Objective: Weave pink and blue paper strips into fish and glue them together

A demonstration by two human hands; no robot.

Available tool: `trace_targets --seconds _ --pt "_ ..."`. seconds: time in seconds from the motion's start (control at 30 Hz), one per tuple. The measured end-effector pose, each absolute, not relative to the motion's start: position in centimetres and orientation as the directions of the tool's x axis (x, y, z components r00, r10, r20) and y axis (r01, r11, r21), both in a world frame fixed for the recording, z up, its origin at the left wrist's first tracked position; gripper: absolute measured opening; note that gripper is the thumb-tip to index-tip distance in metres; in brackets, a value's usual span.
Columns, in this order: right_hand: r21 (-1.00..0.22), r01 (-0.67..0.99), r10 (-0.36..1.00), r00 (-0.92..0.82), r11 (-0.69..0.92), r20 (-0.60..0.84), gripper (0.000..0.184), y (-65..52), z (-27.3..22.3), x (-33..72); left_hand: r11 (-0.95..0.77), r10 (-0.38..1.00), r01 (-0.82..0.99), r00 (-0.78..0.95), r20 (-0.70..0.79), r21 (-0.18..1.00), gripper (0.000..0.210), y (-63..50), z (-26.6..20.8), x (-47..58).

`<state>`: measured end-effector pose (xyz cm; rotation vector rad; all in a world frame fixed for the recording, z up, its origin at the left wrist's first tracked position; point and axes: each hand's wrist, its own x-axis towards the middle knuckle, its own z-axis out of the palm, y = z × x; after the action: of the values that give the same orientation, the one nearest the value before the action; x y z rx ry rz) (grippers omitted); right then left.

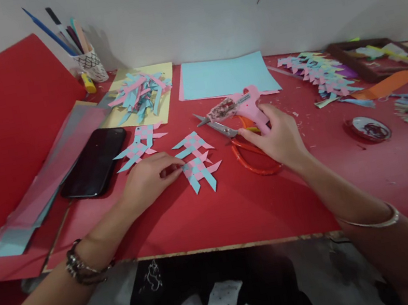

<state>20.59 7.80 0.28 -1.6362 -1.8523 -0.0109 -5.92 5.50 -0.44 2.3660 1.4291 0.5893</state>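
Observation:
My left hand [149, 180] pinches the left edge of a woven pink and blue paper fish [196, 168] lying on the red tabletop. A second woven fish [190, 144] sits just above it, the two touching or nearly so. More woven paper fish [138, 150] lie behind my left hand, partly overlapping. My right hand [277, 134] is wrapped round the handle of a pink hot glue gun [235, 106]. Its nozzle points left, over the blades of the scissors. These orange-handled scissors [252, 157] lie on the table below the gun.
A black phone [93, 163] lies left. Behind are a heap of paper strips [142, 92], blue sheets [224, 75] and a pen cup [91, 64]. To the right are a woven paper garland [318, 74], an orange stick [385, 86], a small dish [369, 128] and a brown tray [383, 73].

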Motion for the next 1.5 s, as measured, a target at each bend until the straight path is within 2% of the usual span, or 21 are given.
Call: trace_targets --seconds 0.37,0.7,0.9,1.1,1.5 --pt "-0.406 0.890 0.888 0.000 0.210 0.459 0.052 7.8 0.3 20.6 -0.451 0.892 0.767 0.408 0.195 0.457 0.026 5.8 -0.4 -6.1" --pt "-0.396 0.895 0.892 -0.005 0.205 0.451 0.054 7.8 0.3 20.5 -0.555 0.825 0.746 0.552 0.125 0.369 0.033 7.0 0.0 -6.4" --pt "-0.386 0.895 0.880 -0.016 0.224 0.475 0.052 7.8 0.3 20.5 -0.563 0.819 0.727 0.552 0.153 0.392 0.034 6.9 -0.3 -6.6" --pt "-0.393 0.892 0.886 -0.018 0.224 0.463 0.052 7.7 0.4 20.5 -0.529 0.847 0.718 0.482 0.224 0.452 0.031 6.3 -0.1 -6.3" --pt "-0.394 0.889 0.883 -0.027 0.235 0.468 0.052 7.7 0.3 20.4 -0.598 0.799 0.685 0.548 0.248 0.415 0.034 6.6 -0.9 -6.3"
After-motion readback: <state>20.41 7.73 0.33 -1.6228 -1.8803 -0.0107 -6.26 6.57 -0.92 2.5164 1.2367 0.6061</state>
